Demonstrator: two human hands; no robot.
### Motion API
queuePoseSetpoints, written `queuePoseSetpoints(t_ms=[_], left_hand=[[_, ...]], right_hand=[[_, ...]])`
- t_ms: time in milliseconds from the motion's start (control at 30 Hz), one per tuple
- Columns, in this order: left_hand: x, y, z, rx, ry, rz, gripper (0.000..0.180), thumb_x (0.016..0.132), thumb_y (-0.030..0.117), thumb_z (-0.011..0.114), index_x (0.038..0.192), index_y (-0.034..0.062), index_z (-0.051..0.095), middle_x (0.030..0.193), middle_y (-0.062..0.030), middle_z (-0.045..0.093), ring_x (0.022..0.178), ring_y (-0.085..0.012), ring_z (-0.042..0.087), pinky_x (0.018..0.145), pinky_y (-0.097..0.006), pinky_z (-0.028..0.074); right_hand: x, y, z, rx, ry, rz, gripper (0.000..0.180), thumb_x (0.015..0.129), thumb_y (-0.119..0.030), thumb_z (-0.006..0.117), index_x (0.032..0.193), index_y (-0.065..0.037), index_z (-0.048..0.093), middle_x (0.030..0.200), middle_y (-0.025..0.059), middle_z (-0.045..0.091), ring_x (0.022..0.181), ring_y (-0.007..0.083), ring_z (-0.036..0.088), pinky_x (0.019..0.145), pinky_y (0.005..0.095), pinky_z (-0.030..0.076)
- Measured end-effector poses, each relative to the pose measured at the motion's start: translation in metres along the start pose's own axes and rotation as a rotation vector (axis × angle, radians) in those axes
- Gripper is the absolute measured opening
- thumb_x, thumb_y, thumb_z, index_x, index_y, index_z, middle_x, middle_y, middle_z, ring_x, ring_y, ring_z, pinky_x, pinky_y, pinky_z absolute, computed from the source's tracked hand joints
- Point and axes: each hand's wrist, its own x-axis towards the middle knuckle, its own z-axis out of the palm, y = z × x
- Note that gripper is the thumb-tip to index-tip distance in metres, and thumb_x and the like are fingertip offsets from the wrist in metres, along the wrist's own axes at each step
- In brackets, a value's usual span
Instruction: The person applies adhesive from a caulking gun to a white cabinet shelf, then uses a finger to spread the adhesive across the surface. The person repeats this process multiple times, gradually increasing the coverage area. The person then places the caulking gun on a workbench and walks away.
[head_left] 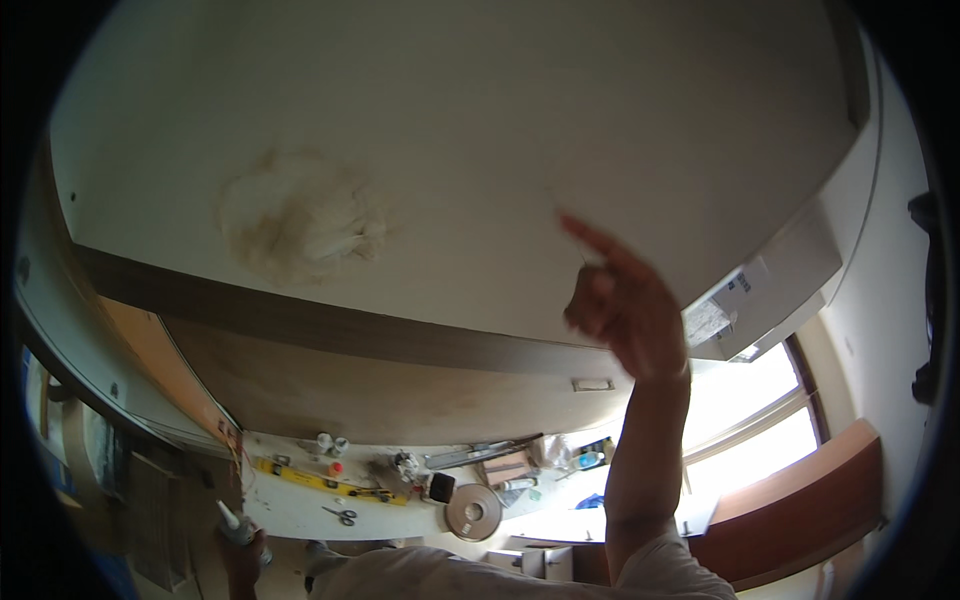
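Note:
My right hand is raised in front of a pale panel, its index finger stretched out toward the surface and the other fingers curled. It is slightly blurred, and nothing shows in it. Left of it, the panel has a round patch of whitish smear with brown stains. Low at the far left, my left hand is closed around a tube with a white conical nozzle, which points up; the fingers partly hide the tube's body.
A dark edge strip borders the panel. Below, a white worktop carries a yellow spirit level, scissors, a brown roll of edge tape and small containers. A white box and bright window are at right.

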Motion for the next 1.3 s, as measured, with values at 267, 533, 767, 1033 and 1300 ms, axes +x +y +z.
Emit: queuePoseSetpoints(t_ms=[267, 533, 767, 1033, 1300], left_hand=[[-0.025, 0.186, 0.105, -0.281, -0.513, 0.306, 0.04, 0.076, -0.012, 0.079, 0.105, 0.0059, 0.058, 0.096, -0.004, 0.064, 0.09, -0.014, 0.066, 0.08, -0.034, 0.057], [-0.079, 0.241, 0.13, -0.347, -0.569, 0.497, 0.043, 0.074, -0.009, 0.075, 0.107, 0.009, 0.056, 0.095, -0.0066, 0.061, 0.088, -0.0197, 0.063, 0.087, -0.04, 0.055], [-0.106, 0.275, 0.117, -0.471, -0.462, 0.482, 0.042, 0.075, -0.003, 0.078, 0.11, 0.0086, 0.056, 0.097, -0.0038, 0.06, 0.089, -0.0193, 0.062, 0.087, -0.039, 0.054], [-0.115, 0.355, 0.1, -0.813, -0.443, 0.606, 0.04, 0.085, 0.013, 0.074, 0.119, 0.0109, 0.052, 0.098, -0.0014, 0.053, 0.093, -0.0165, 0.054, 0.096, -0.037, 0.045], [-0.15, 0.402, 0.17, -1.243, -0.792, 0.436, 0.034, 0.094, 0.019, 0.069, 0.123, 0.0111, 0.052, 0.099, -0.0003, 0.055, 0.095, -0.0165, 0.057, 0.099, -0.041, 0.046]], right_hand=[[0.018, 0.042, 0.063, -0.505, -0.054, -0.38, 0.042, 0.102, -0.023, 0.063, 0.143, -0.013, 0.063, 0.086, 0.006, 0.057, 0.076, 0.0176, 0.059, 0.073, 0.034, 0.052], [0.077, 0.066, 0.122, -0.782, 0.064, -0.287, 0.021, 0.096, -0.015, 0.065, 0.115, -0.008, 0.072, 0.106, 0.0146, 0.066, 0.102, 0.0347, 0.069, 0.09, 0.0455, 0.056], [0.063, 0.055, 0.119, -0.575, 0.206, -0.286, 0.017, 0.089, -0.012, 0.074, 0.096, -0.002, 0.062, 0.1, 0.0157, 0.067, 0.093, 0.0342, 0.068, 0.082, 0.0444, 0.055], [-0.159, 0.099, 0.027, 0.21, -0.715, -0.091, 0.014, 0.09, -0.002, 0.073, 0.103, -0.003, 0.071, 0.102, 0.0059, 0.073, 0.097, 0.0151, 0.068, 0.088, 0.0329, 0.055], [-0.248, 0.17, 0.087, 0.471, -0.157, 0.1, 0.05, 0.091, -0.017, 0.082, 0.132, 0.004, 0.062, 0.121, 0.0137, 0.07, 0.115, 0.0226, 0.065, 0.105, 0.036, 0.049]])
